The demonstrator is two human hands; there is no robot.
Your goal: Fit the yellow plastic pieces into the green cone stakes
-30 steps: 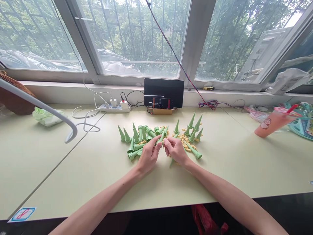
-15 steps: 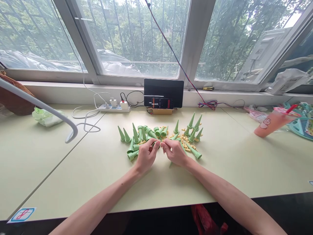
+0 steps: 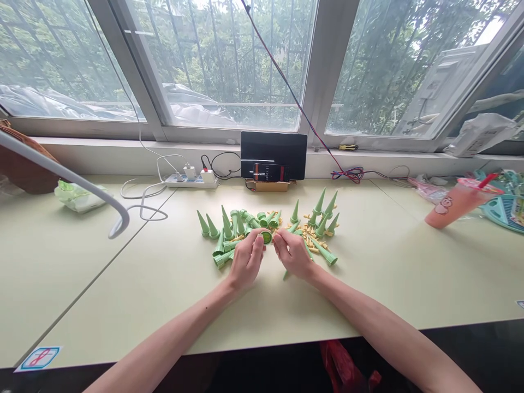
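A pale yellow-green table runs under a row of wide windows, with leafy trees and bars beyond the glass. At the back of the table a dark screen stands upright, a lit phone in front of it over a small cardboard box. A white power strip with plugs and cables sits to their left, near a soft green-and-white packet. Toward the right, a tilted cup of orange-pink drink with a red straw lies beside plastic wrapping and a teal tray. A red-and-blue cable comes down across the window to a tangle at the back edge. In the middle of the table, the left hand grips a green cone between thumb and fingers, its round open end showing, ribbed at the rim and hollow inside. Just beside that opening, the right hand has thumb and fingertips pinched together; whatever is between them is too small to tell. More green cones stand point-up or lie on their sides to both sides of the hands, with small yellow pieces scattered among them.
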